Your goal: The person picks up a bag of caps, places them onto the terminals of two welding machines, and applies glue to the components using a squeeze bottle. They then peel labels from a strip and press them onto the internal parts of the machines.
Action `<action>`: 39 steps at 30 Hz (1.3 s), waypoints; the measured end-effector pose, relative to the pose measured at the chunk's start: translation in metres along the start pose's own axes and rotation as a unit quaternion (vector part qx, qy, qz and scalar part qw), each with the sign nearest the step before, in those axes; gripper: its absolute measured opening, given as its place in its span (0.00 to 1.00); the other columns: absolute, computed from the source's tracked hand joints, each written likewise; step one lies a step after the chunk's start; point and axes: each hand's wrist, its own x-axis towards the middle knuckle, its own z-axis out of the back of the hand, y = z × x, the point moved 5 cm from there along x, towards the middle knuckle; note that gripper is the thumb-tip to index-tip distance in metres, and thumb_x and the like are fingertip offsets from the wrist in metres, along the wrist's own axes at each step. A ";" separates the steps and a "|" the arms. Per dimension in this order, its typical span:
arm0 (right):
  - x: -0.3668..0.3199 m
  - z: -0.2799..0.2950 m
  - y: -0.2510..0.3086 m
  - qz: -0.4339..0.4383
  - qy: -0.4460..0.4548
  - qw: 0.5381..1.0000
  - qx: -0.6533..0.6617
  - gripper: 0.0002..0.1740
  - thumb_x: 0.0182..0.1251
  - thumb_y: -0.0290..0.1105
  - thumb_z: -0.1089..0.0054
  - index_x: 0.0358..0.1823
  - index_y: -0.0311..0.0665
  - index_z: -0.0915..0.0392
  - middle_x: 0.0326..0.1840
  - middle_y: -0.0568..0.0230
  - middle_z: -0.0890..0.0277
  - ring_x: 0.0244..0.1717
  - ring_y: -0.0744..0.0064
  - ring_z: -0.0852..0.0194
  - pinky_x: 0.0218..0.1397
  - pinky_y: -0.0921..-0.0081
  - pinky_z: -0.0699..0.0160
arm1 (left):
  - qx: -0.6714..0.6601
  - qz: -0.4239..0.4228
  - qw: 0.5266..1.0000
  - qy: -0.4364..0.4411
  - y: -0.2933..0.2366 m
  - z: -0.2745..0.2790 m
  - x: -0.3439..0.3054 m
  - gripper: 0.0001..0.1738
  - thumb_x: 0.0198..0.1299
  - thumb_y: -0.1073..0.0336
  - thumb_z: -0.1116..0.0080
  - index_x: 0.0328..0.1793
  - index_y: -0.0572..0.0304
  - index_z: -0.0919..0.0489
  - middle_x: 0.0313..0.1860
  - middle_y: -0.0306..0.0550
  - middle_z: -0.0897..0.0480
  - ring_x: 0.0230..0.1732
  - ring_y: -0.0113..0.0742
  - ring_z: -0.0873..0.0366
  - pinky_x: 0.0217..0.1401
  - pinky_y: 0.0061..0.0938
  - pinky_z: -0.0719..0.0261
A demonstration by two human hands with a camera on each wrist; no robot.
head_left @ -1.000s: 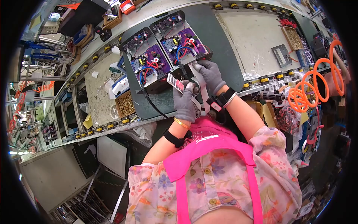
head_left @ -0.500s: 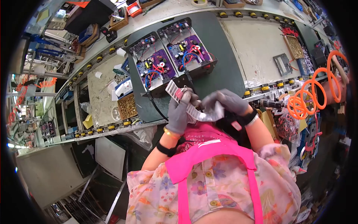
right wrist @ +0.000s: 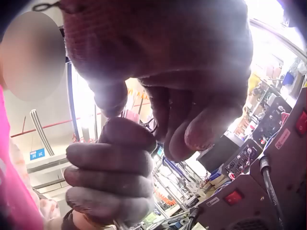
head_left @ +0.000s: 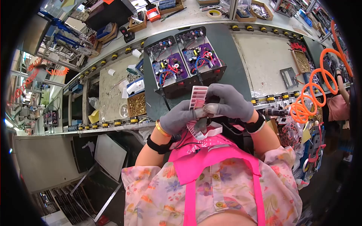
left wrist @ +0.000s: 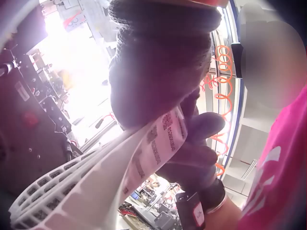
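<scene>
A strip of printed labels, with codes and numbers showing in the left wrist view, is held in front of the person's apron. The gloved left hand grips the strip, whose loose length bends back on itself below the fingers. Beside it, the gloved right hand has its thumb and finger pinched at the strip, fingertips right against those of the left hand. Just beyond the hands stand two open-topped metal cases, a left one and a right one, with purple circuit boards inside and black cables at their near sides.
A dark green mat lies under the cases on a roller-edged line. At left are a box of brass-coloured screws and a blue tray. Coiled orange hose hangs at right, near a power screwdriver.
The right hand has come away from the cases' near side and back to the left hand, now pinching at the label strip. Both hands are drawn together; the head view has shifted.
</scene>
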 end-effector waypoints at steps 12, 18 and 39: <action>-0.039 -0.050 -0.039 -0.038 0.071 0.979 0.186 0.17 0.48 0.33 0.31 0.41 0.34 0.19 0.71 0.47 0.44 0.63 0.61 0.33 0.62 0.70 0.32 | -0.133 -0.221 0.952 -0.163 -0.065 0.029 -0.022 0.21 0.71 0.57 0.54 0.56 0.71 0.28 0.19 0.36 0.32 0.20 0.25 0.32 0.34 0.34 0.20; -0.048 -0.073 -0.024 -0.114 0.092 0.969 0.200 0.20 0.52 0.37 0.27 0.41 0.32 0.21 0.40 0.62 0.22 0.44 0.74 0.24 0.52 0.74 0.25 | -0.053 -0.288 0.907 -0.303 -0.073 0.048 -0.026 0.19 0.71 0.55 0.54 0.52 0.65 0.25 0.27 0.40 0.22 0.26 0.28 0.24 0.34 0.25 0.20; -0.148 0.006 -0.035 -0.144 0.129 0.956 -0.221 0.19 0.42 0.44 0.25 0.29 0.39 0.16 0.44 0.49 0.20 0.44 0.61 0.20 0.45 0.66 0.24 | 0.035 -0.196 0.946 -0.257 -0.052 0.074 -0.044 0.32 0.69 0.42 0.61 0.53 0.67 0.25 0.23 0.43 0.21 0.23 0.27 0.25 0.28 0.20 0.27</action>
